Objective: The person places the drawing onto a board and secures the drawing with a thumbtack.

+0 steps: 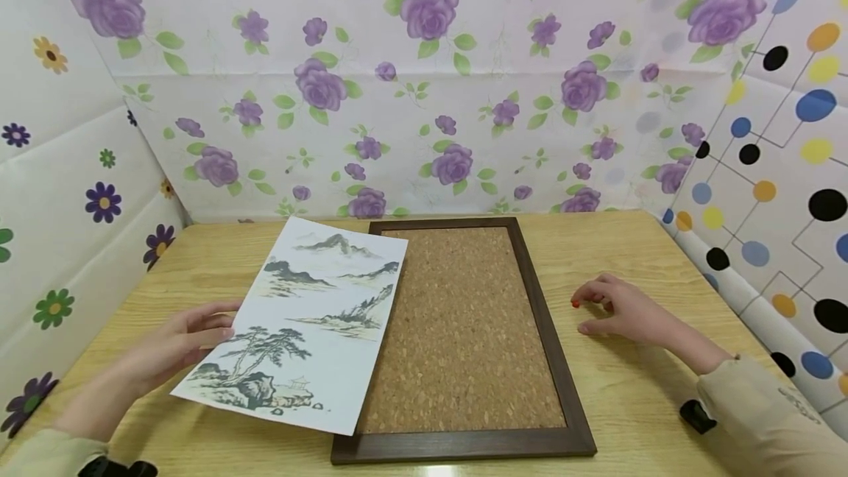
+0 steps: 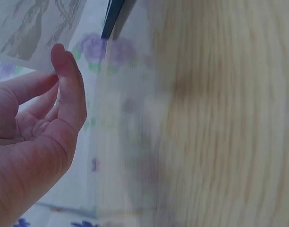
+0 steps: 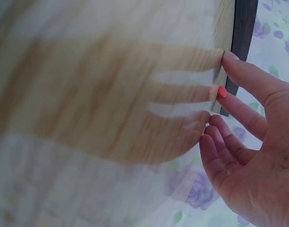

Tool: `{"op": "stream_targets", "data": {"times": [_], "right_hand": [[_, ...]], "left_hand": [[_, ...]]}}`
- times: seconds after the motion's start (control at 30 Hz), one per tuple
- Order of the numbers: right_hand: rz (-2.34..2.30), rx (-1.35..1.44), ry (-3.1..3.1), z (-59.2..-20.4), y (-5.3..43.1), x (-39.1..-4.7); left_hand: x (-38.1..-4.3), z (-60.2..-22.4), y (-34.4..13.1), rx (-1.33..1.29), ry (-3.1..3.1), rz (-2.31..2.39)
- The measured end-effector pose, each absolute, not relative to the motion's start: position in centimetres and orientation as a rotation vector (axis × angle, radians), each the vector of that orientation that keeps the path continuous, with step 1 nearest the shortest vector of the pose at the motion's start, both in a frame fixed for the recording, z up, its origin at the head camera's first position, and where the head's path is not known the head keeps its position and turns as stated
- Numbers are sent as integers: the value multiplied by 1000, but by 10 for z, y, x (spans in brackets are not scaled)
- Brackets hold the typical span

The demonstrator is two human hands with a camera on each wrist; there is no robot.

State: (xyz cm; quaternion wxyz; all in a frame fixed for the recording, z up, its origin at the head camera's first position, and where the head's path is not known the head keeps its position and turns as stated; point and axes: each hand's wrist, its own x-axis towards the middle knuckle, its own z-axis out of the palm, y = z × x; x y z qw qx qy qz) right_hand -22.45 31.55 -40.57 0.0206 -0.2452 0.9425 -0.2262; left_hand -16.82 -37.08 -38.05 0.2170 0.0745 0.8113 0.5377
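Note:
A white paper print (image 1: 318, 315) with an ink landscape of mountains, pines and rocks is raised and tilted, overlapping the left side of a cork board (image 1: 470, 330) in a dark brown frame. My left hand (image 1: 188, 337) pinches the print's left edge, thumb on the printed face, fingers behind. In the left wrist view a corner of the print (image 2: 31, 33) meets the fingertips. Right of the board, my right hand (image 1: 619, 308) is low over the table, fingers bent, thumb apart from the index finger. A small red piece (image 3: 222, 91) is at the index fingertip.
The light wood table (image 1: 636, 249) carries the board at its middle. Purple-flowered sheeting (image 1: 397, 94) stands behind, flowered sheeting (image 1: 73, 190) at the left, and dotted sheeting (image 1: 788, 190) at the right.

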Motion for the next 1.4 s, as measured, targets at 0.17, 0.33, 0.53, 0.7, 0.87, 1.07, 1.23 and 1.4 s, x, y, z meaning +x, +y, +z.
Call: {"op": "stream_targets", "data": {"times": [0.17,0.33,0.53,0.7,0.87,1.07,1.23,1.4], "right_hand": [[-702,-756,2922,-406,315,-225],[-701,-748,2920,-404,314,-225],[-704,-738,2916,-403,314,-224],[-698,-740,2923,-403,314,-223],[-697,-739,2927,-403,314,-223],[-705,-729,2922,-402,313,-222],[-703,-728,2920,-402,313,-223],[-708,-731,2923,-403,313,-223]], "left_hand": [[-170,-378,-349,190,2285,1510],[-170,-379,-331,204,2294,1568],[-169,-381,-311,200,2267,1642],[-168,-382,-294,195,2249,1668],[-168,-382,-276,176,2237,1688],[-169,-387,-255,167,2200,1759],[-171,-391,-237,149,2182,1795],[-171,-393,-217,133,2179,1808]]}}
